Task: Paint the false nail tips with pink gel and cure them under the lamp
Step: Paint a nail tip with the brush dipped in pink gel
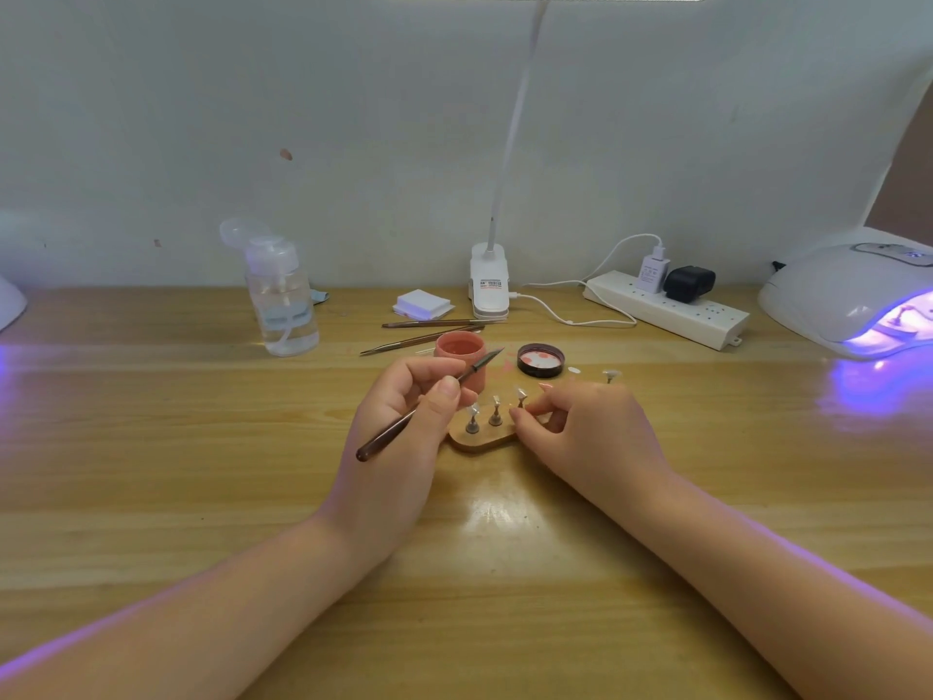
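The left hand (pixel 404 411) is gripping the brush (pixel 429 404) just beside the open pink gel pot (pixel 460 358) while the right hand (pixel 580 431) is pinching the wooden holder (pixel 479 439) of nail tips (pixel 496 401) mid-worktop; loading little gel and keeping that holder pinned should be giving thin, even coats.

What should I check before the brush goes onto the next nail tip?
1. Brush gripped by left hand: ok.
2. Wooden stand steadied by right hand: ok.
3. Nail tips upright on their pegs: ok.
4. Pink gel pot open, lid off beside it: ok.
5. Gel loaded on the bristles: cannot tell.
6. Curing lamp lit, at far right: ok.
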Action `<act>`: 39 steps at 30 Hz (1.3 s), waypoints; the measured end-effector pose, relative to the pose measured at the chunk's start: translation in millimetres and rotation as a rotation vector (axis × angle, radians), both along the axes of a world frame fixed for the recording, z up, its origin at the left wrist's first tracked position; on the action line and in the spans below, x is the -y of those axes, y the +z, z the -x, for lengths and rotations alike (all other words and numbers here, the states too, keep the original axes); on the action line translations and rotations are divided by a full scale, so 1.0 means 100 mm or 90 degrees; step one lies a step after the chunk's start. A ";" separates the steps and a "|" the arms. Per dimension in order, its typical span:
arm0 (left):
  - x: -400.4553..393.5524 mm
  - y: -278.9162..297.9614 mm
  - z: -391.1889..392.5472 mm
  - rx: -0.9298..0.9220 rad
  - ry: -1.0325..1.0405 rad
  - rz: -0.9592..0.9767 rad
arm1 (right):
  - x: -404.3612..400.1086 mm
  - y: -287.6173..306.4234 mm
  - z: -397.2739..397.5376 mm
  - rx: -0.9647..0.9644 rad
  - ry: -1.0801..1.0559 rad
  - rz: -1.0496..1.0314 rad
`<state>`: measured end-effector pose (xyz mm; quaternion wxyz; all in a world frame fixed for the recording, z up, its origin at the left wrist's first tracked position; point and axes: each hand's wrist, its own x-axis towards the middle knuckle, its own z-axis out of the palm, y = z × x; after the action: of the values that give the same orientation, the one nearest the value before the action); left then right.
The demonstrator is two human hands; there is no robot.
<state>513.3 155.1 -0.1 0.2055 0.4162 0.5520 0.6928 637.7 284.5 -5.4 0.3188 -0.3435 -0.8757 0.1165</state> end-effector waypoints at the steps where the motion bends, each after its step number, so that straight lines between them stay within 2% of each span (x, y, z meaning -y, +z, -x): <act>1: 0.00 0.00 0.00 -0.004 -0.004 0.002 | -0.01 0.00 0.01 0.019 0.000 0.003; 4: 0.00 0.00 0.00 0.000 -0.010 0.000 | -0.04 0.01 0.02 0.051 0.006 0.006; 11: -0.01 0.01 -0.02 0.001 -0.007 0.000 | -0.03 0.01 0.01 0.008 0.034 0.012; 16: -0.02 0.13 0.09 -0.107 0.079 0.021 | 0.00 0.00 -0.03 -0.068 0.034 0.037; 21: -0.19 0.51 0.39 -0.218 0.197 0.158 | 0.02 0.00 -0.05 -0.079 0.056 0.029; 26: -0.51 0.86 0.61 -0.331 0.207 0.343 | 0.00 -0.01 -0.06 -0.090 0.067 0.020; 30: -0.74 0.98 0.66 -0.315 0.148 0.424 | -0.01 -0.02 -0.07 -0.096 0.072 0.034; 36: -0.81 1.03 0.62 -0.280 0.123 0.382 | -0.04 -0.02 -0.07 -0.129 0.087 0.065; 39: -0.81 1.01 0.61 -0.282 0.123 0.417 | -0.05 -0.03 -0.06 -0.140 0.084 0.077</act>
<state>452.2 236.0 100.6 0.1375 0.4139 0.8110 0.3900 643.7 289.1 -8.2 0.3835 -0.2891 -0.8473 0.2266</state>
